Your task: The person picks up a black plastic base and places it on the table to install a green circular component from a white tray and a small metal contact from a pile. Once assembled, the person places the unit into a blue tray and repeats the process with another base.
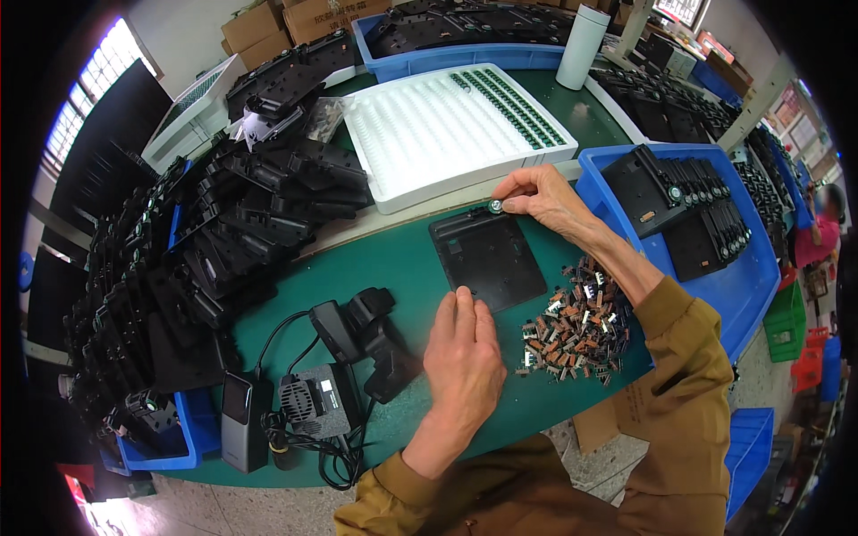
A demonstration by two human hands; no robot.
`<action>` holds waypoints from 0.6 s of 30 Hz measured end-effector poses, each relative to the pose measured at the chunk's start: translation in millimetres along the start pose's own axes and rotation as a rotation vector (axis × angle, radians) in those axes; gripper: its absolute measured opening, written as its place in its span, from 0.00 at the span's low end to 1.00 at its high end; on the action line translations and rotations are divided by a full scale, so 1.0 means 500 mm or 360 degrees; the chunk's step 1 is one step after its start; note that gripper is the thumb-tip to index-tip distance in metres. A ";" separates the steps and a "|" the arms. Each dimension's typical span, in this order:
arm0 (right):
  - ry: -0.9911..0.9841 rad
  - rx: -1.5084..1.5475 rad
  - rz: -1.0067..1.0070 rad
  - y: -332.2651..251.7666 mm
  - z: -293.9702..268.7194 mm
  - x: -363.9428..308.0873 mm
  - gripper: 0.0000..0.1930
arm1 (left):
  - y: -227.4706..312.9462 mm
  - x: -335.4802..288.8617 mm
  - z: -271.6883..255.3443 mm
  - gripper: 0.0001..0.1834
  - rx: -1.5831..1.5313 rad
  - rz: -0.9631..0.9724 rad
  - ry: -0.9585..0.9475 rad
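Observation:
A square black plastic panel [487, 259] lies flat on the green mat, with a raised bar along its far edge. My right hand [550, 201] reaches over the panel's far right corner, thumb and finger closed on a small round silver-and-green part [496, 206] at the end of that bar. Whether the part is seated in the panel cannot be seen. Against the panel's near edge rest the outstretched fingertips of my left hand [465, 357], holding nothing. Close to my right forearm is a loose pile of small slide switches [581, 326], brown, white and metal.
Beyond the panel stands a white tray [384, 183] with rows of green parts. Black panels fill a blue bin [737, 304] at right; more black housings [268, 201] heap at left. A cabled black device [317, 397], power bank [243, 420] and white bottle [583, 49] share the table.

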State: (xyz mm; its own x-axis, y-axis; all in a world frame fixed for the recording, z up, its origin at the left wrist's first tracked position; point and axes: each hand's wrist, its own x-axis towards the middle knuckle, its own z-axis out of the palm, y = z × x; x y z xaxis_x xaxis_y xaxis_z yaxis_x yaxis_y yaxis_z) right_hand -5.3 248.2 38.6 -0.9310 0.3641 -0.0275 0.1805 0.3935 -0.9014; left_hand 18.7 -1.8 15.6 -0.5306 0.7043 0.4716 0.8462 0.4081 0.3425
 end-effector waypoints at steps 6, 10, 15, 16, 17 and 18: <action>-0.0005 -0.0165 -0.0078 -0.005 0.008 -0.004 0.11 | 0.004 0.001 -0.004 0.20 0.0000 0.0009 -0.0022; -0.0005 -0.0019 -0.0038 0.001 0.006 -0.003 0.11 | 0.003 -0.001 -0.004 0.20 0.0008 0.0009 -0.0033; 0.0016 0.0185 0.0023 0.004 0.008 -0.001 0.09 | 0.002 0.000 -0.003 0.20 -0.0004 0.0007 -0.0030; 0.0017 0.0185 0.0025 0.005 0.008 0.000 0.09 | 0.002 0.000 -0.003 0.20 0.0008 0.0008 -0.0031; 0.0024 0.0172 0.0030 0.008 0.009 0.002 0.09 | 0.001 0.000 -0.002 0.19 0.0021 0.0009 -0.0034; 0.0031 0.0160 0.0034 0.010 0.010 0.004 0.10 | 0.000 -0.001 -0.001 0.19 0.0021 0.0008 -0.0038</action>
State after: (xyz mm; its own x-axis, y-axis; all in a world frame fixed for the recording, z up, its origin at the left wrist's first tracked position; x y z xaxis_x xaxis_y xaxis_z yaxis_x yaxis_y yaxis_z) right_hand -7.6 246.7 32.2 -0.9208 0.3881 -0.0400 0.1668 0.2990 -0.9395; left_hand 18.8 -2.4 15.8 -0.5249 0.7201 0.4539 0.8497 0.4119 0.3291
